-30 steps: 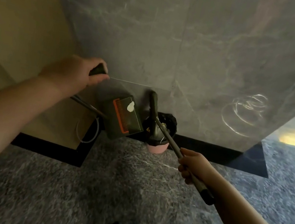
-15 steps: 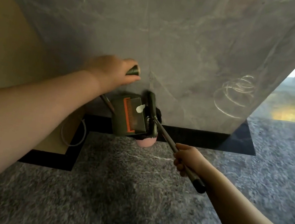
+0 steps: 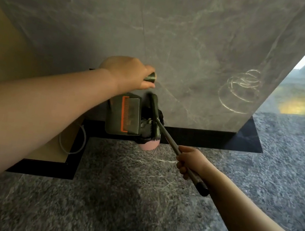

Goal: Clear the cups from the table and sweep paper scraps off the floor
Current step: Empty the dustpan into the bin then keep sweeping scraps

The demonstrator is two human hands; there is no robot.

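Two bare arms reach forward. Left arm stretched out far, left hand (image 3: pixel 126 71) curled round dustpan handle tip (image 3: pixel 151 77), dustpan (image 3: pixel 124 115) hanging tilted against grey marble wall (image 3: pixel 180 39), over pink bin (image 3: pixel 147 144). Right arm bent lower, right hand (image 3: pixel 190 162) gripping broom pole (image 3: pixel 178 158) near its end, broom head (image 3: pixel 155 113) at dustpan's right edge. White cable (image 3: pixel 80 141) left, on floor.
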